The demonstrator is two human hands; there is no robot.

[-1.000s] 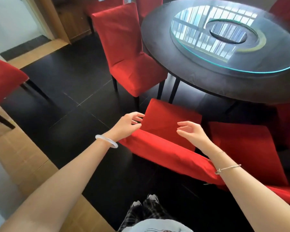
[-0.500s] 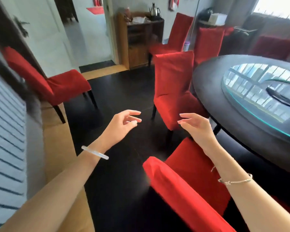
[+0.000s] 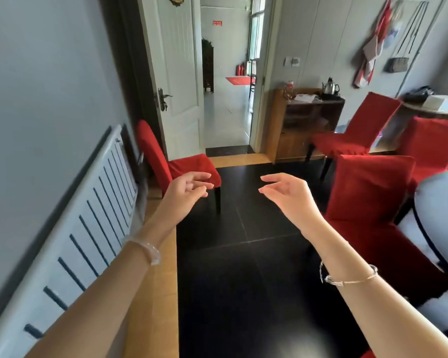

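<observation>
My left hand (image 3: 186,191) is held out in front of me at mid height, fingers relaxed and slightly bent, holding nothing. My right hand (image 3: 287,195) hangs in the air about a hand's width to its right, fingers loosely extended, also holding nothing. Both hands float above the black tiled floor (image 3: 243,254) and touch no object. A pale bangle is on my left wrist and a thin bracelet on my right wrist.
A red chair (image 3: 370,202) stands close on the right beside the round table's edge (image 3: 440,202). Another red chair (image 3: 171,161) sits against the left wall by a white radiator (image 3: 83,228). Ahead are an open doorway (image 3: 225,99), a wooden cabinet (image 3: 305,122) and more red chairs (image 3: 352,135).
The view has swung up and to the left, away from the table and the nearby red chair, toward the doorway. Both hands stay raised, open and holding nothing.
</observation>
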